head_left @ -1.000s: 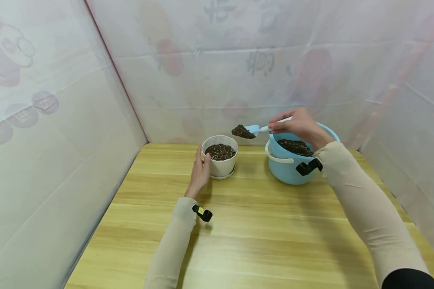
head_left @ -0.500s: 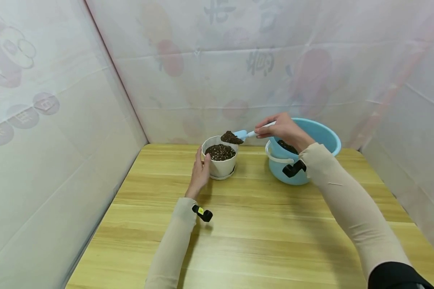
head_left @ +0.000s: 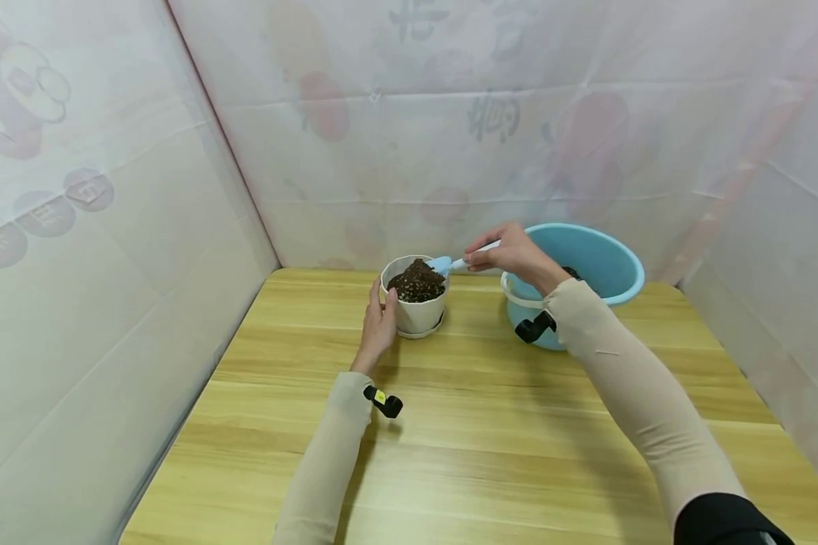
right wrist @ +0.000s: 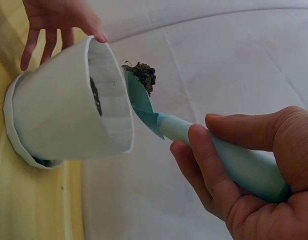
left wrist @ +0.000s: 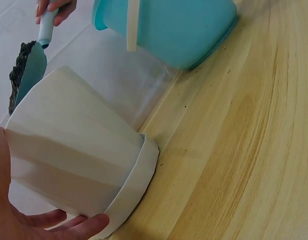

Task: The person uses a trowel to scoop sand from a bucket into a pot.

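Near the table's (head_left: 491, 424) far edge, the right hand (head_left: 511, 253) gripped a soil-laden trowel (right wrist: 144, 97) over the white pot (head_left: 416, 306). The left hand (head_left: 379, 322) lay spread against its side. Tipping fast could spill soil past the rim.

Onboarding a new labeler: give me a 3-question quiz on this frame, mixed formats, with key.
1. True or false: the left hand touches the white pot.
2. Multiple choice: the right hand grips A) the bucket handle, B) the trowel, C) the saucer.
3. Fill in: the trowel blade sits over the ____, with soil on it.

Key: 1 true. 2 B. 3 pot. The blue bucket stands to the right of the pot, apart from it, on the table.
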